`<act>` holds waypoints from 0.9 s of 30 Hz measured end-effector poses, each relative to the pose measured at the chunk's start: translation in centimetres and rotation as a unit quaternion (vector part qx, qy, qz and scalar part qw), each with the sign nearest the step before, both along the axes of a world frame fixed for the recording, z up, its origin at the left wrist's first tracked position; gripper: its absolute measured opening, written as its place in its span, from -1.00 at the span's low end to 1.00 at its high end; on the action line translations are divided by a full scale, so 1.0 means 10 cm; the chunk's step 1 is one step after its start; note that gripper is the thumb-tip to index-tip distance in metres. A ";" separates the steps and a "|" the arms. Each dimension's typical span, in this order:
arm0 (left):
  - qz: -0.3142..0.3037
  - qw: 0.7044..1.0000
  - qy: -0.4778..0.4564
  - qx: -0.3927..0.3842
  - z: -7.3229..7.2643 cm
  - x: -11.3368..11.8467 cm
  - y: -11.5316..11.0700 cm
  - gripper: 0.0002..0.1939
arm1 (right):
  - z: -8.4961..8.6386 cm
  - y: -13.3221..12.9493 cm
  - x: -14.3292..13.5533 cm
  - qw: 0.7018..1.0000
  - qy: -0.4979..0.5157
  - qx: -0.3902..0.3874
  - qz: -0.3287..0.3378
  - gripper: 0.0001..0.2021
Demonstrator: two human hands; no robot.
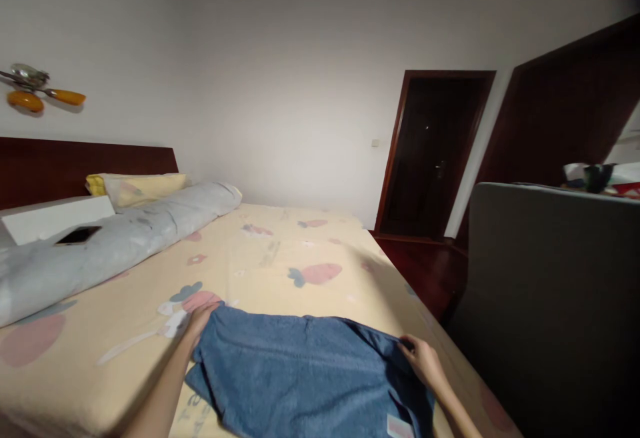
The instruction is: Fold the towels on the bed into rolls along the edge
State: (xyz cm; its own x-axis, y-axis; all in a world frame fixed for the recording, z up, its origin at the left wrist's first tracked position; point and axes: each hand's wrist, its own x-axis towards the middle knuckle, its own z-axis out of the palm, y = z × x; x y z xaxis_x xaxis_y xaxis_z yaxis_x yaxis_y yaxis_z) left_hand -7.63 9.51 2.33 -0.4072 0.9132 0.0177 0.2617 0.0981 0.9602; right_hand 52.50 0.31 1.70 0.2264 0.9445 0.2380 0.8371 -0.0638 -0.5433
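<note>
A dark blue cloth (300, 371) lies spread across the near part of the bed, with a small pale label near its lower right. My left hand (202, 321) has its fingers closed on the cloth's far left corner. At the far right corner, my right hand (421, 358) pinches the edge between thumb and fingers. Some creases run through the cloth, and its lower edge passes out of view. Beneath it is a yellow bedsheet (270, 251) printed with strawberries.
A grey rolled quilt (145, 231) lies across the bed's left side, with a phone (79, 235) on it. Behind are a white box (60, 218), a yellow pillow (150, 189) and a dark headboard (90, 161). A grey chair back (540, 291) stands at right.
</note>
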 end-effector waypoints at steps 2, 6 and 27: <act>-0.008 0.997 -0.070 0.023 0.02 -0.01 0.03 -0.79 | 0.11 0.08 0.11 0.999 -0.012 0.014 -0.039 -0.73; -0.001 0.987 -0.157 0.041 0.06 -0.04 0.11 -0.81 | 0.23 0.26 0.29 0.996 -0.007 0.007 -0.091 -0.72; -0.041 0.975 -0.216 0.035 -0.03 -0.13 0.28 -0.76 | -0.30 1.03 0.27 0.989 0.126 0.020 -0.071 -0.39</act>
